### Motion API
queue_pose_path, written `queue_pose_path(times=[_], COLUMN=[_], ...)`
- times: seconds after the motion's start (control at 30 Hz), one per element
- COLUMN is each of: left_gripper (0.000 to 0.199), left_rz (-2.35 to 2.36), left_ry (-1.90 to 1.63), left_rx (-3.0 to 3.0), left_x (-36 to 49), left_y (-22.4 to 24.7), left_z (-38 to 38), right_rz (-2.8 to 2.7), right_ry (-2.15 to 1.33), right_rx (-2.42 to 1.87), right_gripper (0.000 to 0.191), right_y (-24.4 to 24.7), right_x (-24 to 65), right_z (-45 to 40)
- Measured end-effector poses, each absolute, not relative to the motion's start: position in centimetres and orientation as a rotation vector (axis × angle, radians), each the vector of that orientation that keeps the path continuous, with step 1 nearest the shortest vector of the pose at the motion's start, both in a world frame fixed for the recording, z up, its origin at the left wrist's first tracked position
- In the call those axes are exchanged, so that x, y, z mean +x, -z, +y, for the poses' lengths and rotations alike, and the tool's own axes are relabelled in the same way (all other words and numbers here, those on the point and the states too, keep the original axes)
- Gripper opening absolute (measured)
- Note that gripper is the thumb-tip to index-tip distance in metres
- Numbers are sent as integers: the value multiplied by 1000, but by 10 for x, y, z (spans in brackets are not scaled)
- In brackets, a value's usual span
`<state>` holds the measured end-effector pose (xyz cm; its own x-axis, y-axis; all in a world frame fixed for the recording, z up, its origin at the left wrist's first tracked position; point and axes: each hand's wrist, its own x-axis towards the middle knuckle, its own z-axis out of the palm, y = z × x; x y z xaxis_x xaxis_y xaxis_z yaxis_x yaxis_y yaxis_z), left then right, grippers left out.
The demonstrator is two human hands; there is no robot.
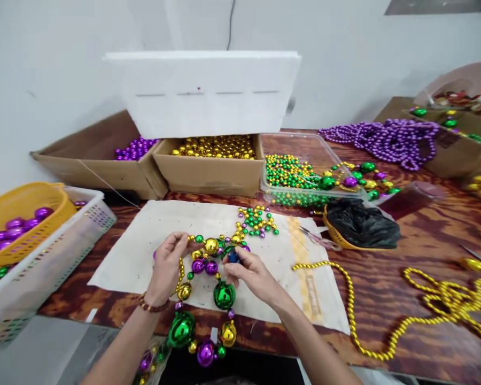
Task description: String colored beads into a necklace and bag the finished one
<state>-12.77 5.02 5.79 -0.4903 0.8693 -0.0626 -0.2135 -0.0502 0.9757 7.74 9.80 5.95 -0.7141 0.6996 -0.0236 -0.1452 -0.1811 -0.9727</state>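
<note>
A bead necklace [224, 295] of shiny green, gold and purple balls in mixed sizes hangs over the table's front edge. My left hand [170, 264] is closed in a pinch on its upper left strand, by small gold and green beads. My right hand [252, 272] grips a small dark blue object [233, 256], mostly hidden by the fingers and shaped like a lighter. The blue object is close to the necklace's upper right beads. Under both hands lies a white cloth [124, 256]. Loose small beads [258, 222] are gathered on it, just beyond my right hand.
Cardboard boxes of purple beads [134, 149] and gold beads [214, 147] stand behind the cloth, beside a clear tray [292, 193]. Scissors [320, 238] lie near a basket with a black bag [363, 224]. A gold bead chain [369, 347] winds rightward. Baskets [60, 251] flank the left.
</note>
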Motion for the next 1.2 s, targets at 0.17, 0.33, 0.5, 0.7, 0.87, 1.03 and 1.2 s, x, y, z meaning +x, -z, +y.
queue_pose_path(times=[0.17, 0.33, 0.5, 0.7, 0.87, 1.03, 1.2], left_gripper=[37, 39, 43, 42, 34, 26, 24], left_rz=[1319, 1278, 1240, 1210, 1249, 1257, 1271], left_ry=[-1836, -1857, -1808, -1832, -1833, -1829, -1834], left_rx=[792, 861, 722, 620, 697, 805, 818], left_x=[-151, -174, -189, -195, -193, -193, -194], left_y=[-82, -80, -54, -29, -24, -20, -16], left_z=[82, 112, 138, 152, 154, 155, 155], right_rz=[-1617, -1622, -1655, -1691, -1692, -1938, -2052], right_ry=[-1761, -1583, -1611, -1661, -1718, -1412, -1277], right_rx=[-685, -750, -831, -904, -1039, -1175, -1248], right_gripper=[22, 23, 25, 38, 58, 64, 55], right_y=[-62, -58, -44, -30, -33, -33, -42], right_x=[14, -38, -69, -70, -69, -77, -77], right_z=[124, 181, 228, 224, 215, 221, 220])
